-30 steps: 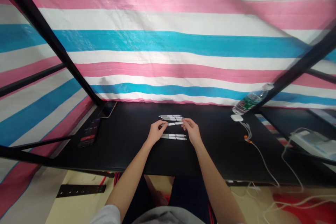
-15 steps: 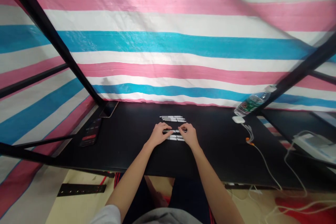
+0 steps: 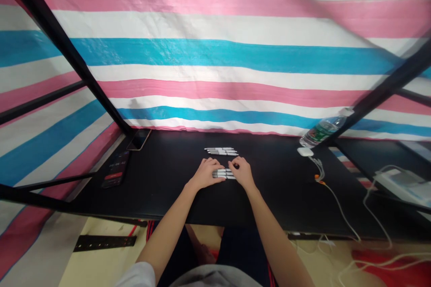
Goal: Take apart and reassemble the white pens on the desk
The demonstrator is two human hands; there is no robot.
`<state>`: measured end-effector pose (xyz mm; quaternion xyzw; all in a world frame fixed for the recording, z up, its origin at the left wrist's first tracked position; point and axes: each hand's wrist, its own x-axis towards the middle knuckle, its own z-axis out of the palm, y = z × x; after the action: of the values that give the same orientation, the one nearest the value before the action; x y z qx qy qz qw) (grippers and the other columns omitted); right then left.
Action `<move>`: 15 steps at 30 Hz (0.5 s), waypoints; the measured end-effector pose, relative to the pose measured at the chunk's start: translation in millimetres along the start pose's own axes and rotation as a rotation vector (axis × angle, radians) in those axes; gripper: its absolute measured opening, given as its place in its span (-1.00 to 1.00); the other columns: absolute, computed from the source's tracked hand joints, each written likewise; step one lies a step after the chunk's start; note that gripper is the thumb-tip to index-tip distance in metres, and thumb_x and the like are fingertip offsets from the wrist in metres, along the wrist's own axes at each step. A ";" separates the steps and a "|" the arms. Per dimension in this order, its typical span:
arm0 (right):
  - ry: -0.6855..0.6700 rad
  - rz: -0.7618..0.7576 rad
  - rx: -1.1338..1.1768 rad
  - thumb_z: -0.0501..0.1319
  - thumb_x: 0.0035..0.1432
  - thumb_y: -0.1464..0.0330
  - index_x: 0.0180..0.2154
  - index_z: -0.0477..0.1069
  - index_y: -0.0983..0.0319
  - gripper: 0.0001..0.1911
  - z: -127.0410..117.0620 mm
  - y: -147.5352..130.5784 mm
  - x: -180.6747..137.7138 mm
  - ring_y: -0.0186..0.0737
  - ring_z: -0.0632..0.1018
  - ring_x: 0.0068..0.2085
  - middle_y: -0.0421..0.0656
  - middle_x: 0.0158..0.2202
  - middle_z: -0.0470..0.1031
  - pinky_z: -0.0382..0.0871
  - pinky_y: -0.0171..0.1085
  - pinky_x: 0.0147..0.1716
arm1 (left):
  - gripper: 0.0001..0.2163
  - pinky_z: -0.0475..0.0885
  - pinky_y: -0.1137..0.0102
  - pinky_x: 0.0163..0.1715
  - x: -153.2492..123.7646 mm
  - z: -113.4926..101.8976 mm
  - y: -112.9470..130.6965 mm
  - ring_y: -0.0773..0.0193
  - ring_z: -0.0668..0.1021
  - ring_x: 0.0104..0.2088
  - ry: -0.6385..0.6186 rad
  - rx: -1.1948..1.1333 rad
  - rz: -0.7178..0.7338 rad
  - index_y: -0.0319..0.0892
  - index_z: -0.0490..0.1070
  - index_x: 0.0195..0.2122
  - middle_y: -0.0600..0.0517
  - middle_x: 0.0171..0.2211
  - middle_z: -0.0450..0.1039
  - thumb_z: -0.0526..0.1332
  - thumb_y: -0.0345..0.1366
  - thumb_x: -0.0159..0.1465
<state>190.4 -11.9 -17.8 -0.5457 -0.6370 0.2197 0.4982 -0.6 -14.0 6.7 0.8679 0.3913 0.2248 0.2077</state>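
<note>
Both hands are lying low on the black surface (image 3: 161,197), close together. Left hand (image 3: 204,174) is covering the left ends of the near pens (image 3: 224,173); right hand (image 3: 243,174) is covering the right ends. Fingers are curling down onto them, but I cannot tell if they are pinching or only pressing. A second row of pens (image 3: 220,151) is lying just beyond. A water bottle (image 3: 321,131) is sitting well off to the right.

Item: head camera, the sole view on my feed. Worn on the person's head, it faces forward and down across the tabletop (image 3: 161,188), from near edge to far edge. Fairly close range. Left hand (image 3: 203,175) and right hand (image 3: 243,174) sit centre frame.
</note>
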 end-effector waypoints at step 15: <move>0.250 0.069 -0.150 0.14 0.12 0.22 -0.18 0.54 0.20 -0.69 -5.3 32.4 2.0 0.02 0.45 0.01 0.01 -0.13 0.56 0.04 0.14 0.18 | -0.73 0.21 0.07 0.19 3.9 15.5 -25.1 0.03 0.43 0.10 0.541 -0.211 -0.313 -0.14 0.50 -0.06 -0.15 0.01 0.47 0.13 -0.19 0.31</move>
<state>210.6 -1.5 -41.6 -0.6262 -0.5654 0.1188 0.5235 -4.4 1.4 -18.4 0.6797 0.5356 0.4517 0.2170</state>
